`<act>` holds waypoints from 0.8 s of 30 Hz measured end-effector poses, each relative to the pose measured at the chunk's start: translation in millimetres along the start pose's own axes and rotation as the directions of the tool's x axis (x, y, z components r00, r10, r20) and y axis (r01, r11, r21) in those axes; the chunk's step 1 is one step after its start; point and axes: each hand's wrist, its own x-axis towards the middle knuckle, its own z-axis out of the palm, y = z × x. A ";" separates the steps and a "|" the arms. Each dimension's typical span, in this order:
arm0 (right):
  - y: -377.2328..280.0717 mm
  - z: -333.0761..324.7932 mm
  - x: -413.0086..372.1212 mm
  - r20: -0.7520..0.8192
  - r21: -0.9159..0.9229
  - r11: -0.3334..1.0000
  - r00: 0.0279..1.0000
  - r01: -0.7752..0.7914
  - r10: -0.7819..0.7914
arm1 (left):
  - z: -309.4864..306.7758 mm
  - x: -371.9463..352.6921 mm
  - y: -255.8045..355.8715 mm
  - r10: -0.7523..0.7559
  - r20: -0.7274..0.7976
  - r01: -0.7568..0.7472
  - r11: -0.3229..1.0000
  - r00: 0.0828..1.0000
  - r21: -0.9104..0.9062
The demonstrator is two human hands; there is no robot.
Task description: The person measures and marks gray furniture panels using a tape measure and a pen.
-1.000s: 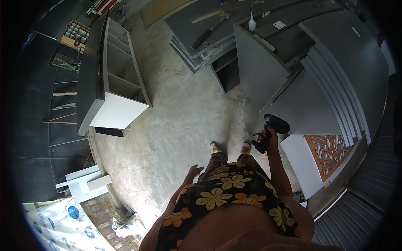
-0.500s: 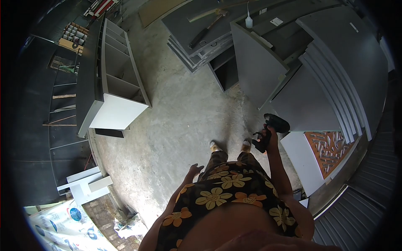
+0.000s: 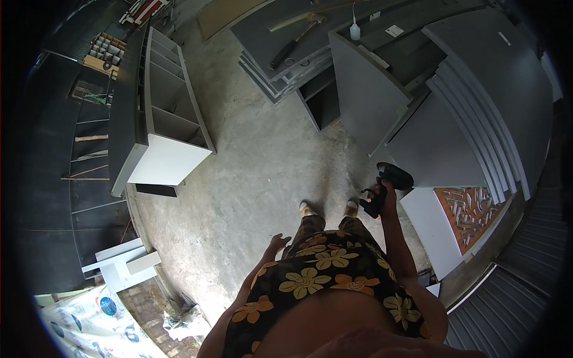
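My right hand [image 3: 387, 192] is closed around the grip of a dark cordless drill [image 3: 396, 176], held out at my right side near the lower edge of the grey panels. The drill's lower end hangs toward my right shoe. At my left side, my left hand [image 3: 279, 242] hangs low with nothing in it, its fingers loosely stretched and a little apart. It is close to the flowered clothing [image 3: 307, 283] and touches no other thing that I can see.
To the left stands a grey shelf unit [image 3: 173, 104] with a white end. A stack of grey boards [image 3: 256, 36] bears a hammer [image 3: 292, 46]. Tall grey panels [image 3: 373, 95] and an orange lattice panel [image 3: 468, 209] are on the right. Concrete floor [image 3: 256, 161] lies between.
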 end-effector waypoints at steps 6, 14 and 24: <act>-0.5 1.1 0.6 -0.005 -0.023 1.000 1.000 -0.005 0.005 | 9.4 19.8 -21.4 -0.029 0.049 0.033 0.995 0.998 -0.092; 1.1 -3.0 6.2 -0.017 0.011 1.000 1.000 -0.022 0.022 | 0.6 -4.3 3.3 -0.012 0.024 0.011 0.999 1.000 0.041; 0.5 -8.5 12.2 -0.001 -0.004 0.999 0.999 -0.039 0.039 | -2.8 -7.7 12.7 0.023 0.002 -0.023 0.994 1.000 0.105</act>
